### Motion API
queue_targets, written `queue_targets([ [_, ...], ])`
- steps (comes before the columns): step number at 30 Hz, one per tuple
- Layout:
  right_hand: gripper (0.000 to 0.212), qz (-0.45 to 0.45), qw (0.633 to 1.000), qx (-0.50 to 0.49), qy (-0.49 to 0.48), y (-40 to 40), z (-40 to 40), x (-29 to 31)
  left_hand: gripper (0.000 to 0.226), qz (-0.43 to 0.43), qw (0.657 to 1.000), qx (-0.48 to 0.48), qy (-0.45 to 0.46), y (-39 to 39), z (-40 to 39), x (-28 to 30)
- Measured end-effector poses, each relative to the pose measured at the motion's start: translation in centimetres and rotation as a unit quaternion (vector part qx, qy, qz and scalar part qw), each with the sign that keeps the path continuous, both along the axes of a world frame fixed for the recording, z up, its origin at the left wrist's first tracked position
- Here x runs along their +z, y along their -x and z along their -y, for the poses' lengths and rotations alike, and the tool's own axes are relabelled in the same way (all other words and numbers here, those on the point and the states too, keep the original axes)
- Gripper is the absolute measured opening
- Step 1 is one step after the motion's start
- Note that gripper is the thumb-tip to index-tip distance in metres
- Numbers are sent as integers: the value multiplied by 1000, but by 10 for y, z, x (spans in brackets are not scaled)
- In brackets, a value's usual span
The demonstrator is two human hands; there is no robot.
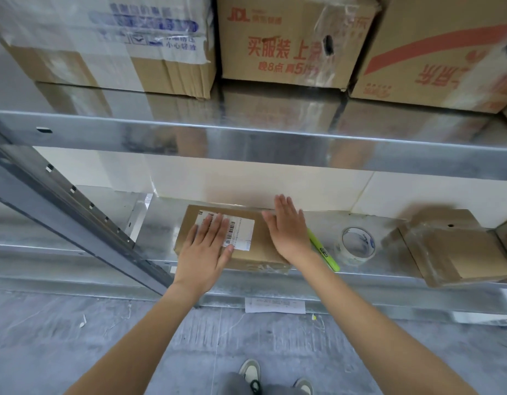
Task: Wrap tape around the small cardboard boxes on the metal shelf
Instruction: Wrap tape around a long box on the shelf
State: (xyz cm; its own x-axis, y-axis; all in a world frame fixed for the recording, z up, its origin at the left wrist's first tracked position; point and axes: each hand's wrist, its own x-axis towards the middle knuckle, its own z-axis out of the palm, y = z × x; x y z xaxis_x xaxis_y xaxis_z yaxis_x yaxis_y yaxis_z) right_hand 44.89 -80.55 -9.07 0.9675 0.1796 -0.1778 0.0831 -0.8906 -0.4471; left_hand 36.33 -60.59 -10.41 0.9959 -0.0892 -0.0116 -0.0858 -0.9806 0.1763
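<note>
The fingers (215,226) of the left hand (205,249) lie straight and close together, flat on the white label (240,232) of the small box (258,246), with the thumb stretched out along the label's lower edge; nothing is pinched. The right hand (288,232) stands on its edge at the box's right end, fingers straight and together, pointing toward the back wall, and it holds nothing either; whether it truly touches the cardboard or hangs just beside it is hard to tell. The box sits on the metal shelf (275,283), close to the front lip, with some clear tape already showing on its front face. Just right of the right hand lies a green marker (329,259), then the roll of tape (357,246), and farther right a second box (457,252), crumpled and tilted. The step in hand looks like steadying or smoothing this box, so the left palm should keep an even downward press to stop it sliding on the slick metal, while the right hand squares the end or rubs the tape flat from the middle outward. If more wrapping is wanted, the right hand is the one nearer the roll and should reach over the marker, not knock it. The box is near the lip, so a hard push toward the person could tip it off
</note>
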Motion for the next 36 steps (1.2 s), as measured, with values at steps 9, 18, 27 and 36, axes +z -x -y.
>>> queue_targets([
  [9, 90, 75, 983, 108, 130, 88, 0, -13, 75, -4, 1000, -1, -2, 0, 2, 3],
  [18, 74, 144, 977, 141, 74, 114, 15, -12, 86, -3, 1000, -8, 2, -1, 2, 3],
  [27, 98, -99, 923, -74, -363, 75, 54, -28, 116, -60, 992, 102, 31, 12, -18, 9],
  [36, 48, -22, 984, -84, -155, 32, 55, 22, 77, 49, 975, 193, 96, -11, -9, 44],
])
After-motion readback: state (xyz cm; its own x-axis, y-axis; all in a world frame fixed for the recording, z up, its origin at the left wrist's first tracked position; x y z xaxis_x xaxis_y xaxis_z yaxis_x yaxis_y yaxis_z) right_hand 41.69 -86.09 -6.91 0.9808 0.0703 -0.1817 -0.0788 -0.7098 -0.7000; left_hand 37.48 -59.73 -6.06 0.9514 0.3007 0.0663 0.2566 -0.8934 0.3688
